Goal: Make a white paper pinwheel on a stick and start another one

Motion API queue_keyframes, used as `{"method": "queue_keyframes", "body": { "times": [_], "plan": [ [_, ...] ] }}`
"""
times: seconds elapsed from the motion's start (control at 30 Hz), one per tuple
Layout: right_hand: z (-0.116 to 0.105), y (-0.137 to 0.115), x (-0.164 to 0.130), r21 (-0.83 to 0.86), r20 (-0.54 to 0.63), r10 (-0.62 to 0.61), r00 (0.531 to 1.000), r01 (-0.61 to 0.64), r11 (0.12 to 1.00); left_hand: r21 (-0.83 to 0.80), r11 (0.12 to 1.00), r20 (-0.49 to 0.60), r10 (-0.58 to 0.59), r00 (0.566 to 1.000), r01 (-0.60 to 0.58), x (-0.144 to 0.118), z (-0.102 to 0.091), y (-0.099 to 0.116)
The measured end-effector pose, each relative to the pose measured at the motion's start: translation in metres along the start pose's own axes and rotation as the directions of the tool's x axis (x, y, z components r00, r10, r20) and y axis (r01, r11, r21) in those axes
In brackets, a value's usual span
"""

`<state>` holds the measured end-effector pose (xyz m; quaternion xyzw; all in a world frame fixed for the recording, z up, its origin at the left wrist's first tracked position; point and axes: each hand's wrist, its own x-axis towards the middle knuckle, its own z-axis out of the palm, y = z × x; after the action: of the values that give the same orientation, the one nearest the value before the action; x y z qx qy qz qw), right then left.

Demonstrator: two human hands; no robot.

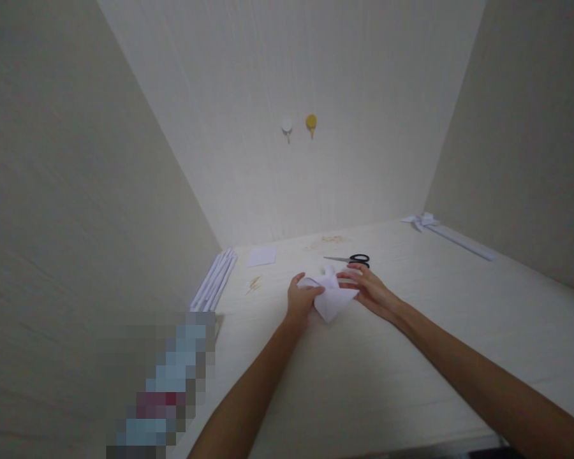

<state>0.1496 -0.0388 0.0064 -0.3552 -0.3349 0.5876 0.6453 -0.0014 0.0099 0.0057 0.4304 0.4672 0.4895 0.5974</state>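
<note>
A white paper pinwheel (332, 301), with pointed corners and curled-in folds, is held over the table in front of me. My left hand (302, 299) grips its left side, thumb on top of the paper. At the right side, my right hand (367, 288) has its fingers apart behind and beside a paper corner; whether they touch the paper is unclear. Just beyond the right hand lies a pair of scissors (348, 259) with black handles, blades pointing left.
Rolled white paper sticks (214, 280) lie at the left edge, near a square paper sheet (262, 255) and small yellowish sticks (254, 284). Brownish bits (332, 240) lie at the back. Far right, folded paper (423, 221) tops a long white stick (463, 241). Walls enclose the table.
</note>
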Motion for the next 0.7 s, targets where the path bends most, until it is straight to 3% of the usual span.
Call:
{"method": "queue_keyframes", "body": {
  "times": [0.13, 0.33, 0.53, 0.7],
  "plan": [
    [-0.002, 0.003, 0.002, -0.038, 0.023, -0.122, 0.992, 0.123, 0.992, -0.211, 0.977, -0.125, -0.019, 0.992, -0.007, 0.004, -0.002, 0.003],
    [0.001, 0.021, 0.003, -0.387, 0.263, -0.201, 0.944, 0.294, 0.874, -0.303, 0.952, -0.086, 0.004, 0.996, -0.03, -0.002, 0.001, 0.005],
    [0.008, 0.024, 0.001, -0.516, 0.177, -0.327, 0.928, 0.371, 0.772, -0.265, 0.964, -0.084, 0.013, 0.996, -0.035, -0.011, 0.009, 0.002],
    [0.009, 0.016, 0.001, -0.526, 0.11, -0.33, 0.937, 0.337, 0.781, -0.193, 0.98, -0.098, 0.032, 0.995, -0.05, -0.013, 0.013, -0.002]
  ]
}}
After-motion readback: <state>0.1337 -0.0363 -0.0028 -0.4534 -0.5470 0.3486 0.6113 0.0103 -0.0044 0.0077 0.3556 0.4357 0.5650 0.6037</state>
